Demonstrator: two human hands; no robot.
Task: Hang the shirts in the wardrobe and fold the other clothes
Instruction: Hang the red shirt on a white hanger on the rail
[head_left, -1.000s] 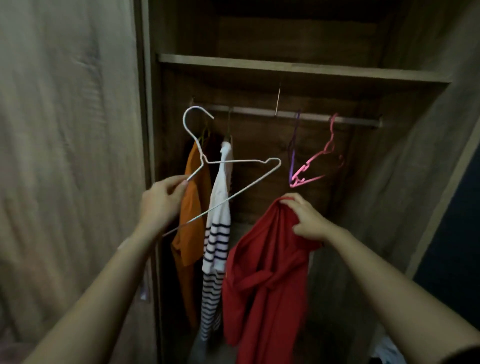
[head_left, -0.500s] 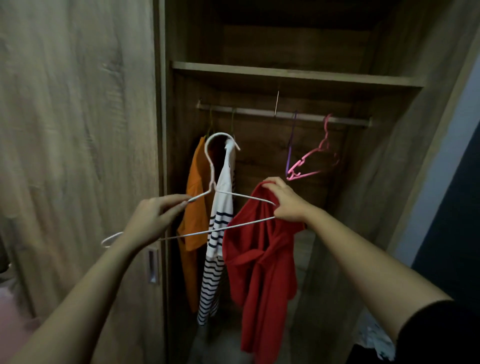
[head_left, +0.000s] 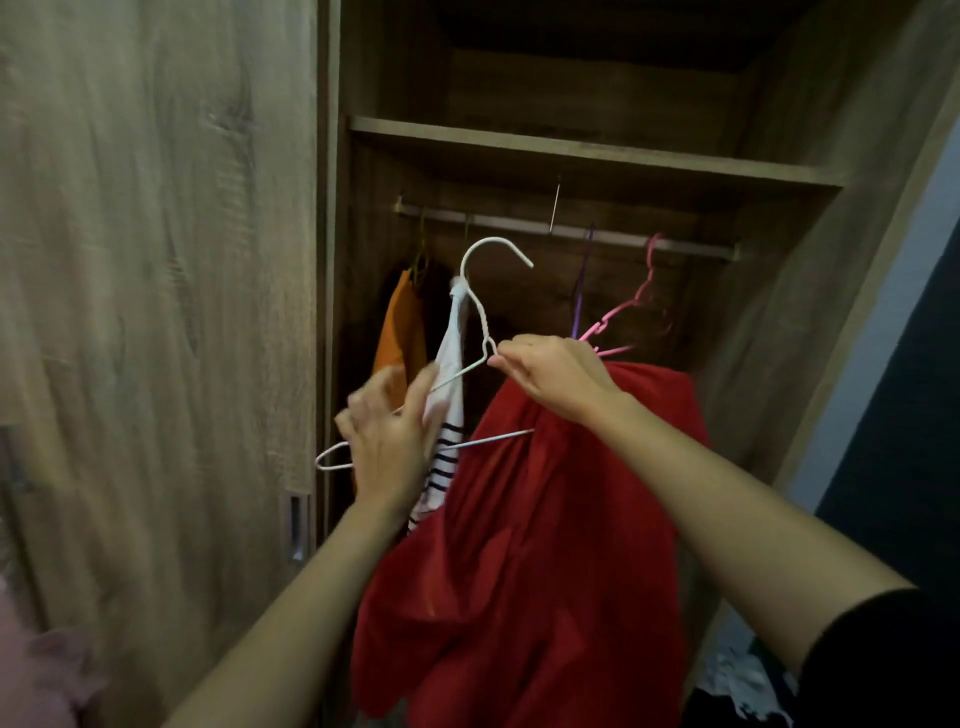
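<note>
Red cloth fills the middle of my view. The red shirt (head_left: 545, 545) hangs in a bunched mass from beneath my right grip (head_left: 558, 376), in front of the open wardrobe (head_left: 779, 291) and not on the rail (head_left: 519, 221). That right grip is clamped on the white wire hanger (head_left: 480, 317), thumb and fingers pinching the wire just where the twisted neck meets the shoulders. The hanger's hook stands upright, just under the rail and apart from it. Its lower bar runs rightward into the red fabric and is lost there. Its left tip sticks out beyond my left wrist.

My left grip (head_left: 389, 436) is blurred. It is raised in front of the hanger's left shoulder with the fingers pointing up. I cannot tell whether it is clamped on the wire or only close to it.

Behind, at the left end of the rail, an orange garment (head_left: 402, 332) hangs just beside a white shirt with dark stripes (head_left: 449, 374). Further right on the rail a purple hanger (head_left: 581, 280) and a pink hanger (head_left: 605, 326) hang close together. A wooden shelf (head_left: 571, 150) runs across above the rail. To the left stands the wood-grain door (head_left: 156, 312), with a recessed handle (head_left: 297, 527) near its edge. A black sleeve (head_left: 883, 670) covers my right upper arm.
</note>
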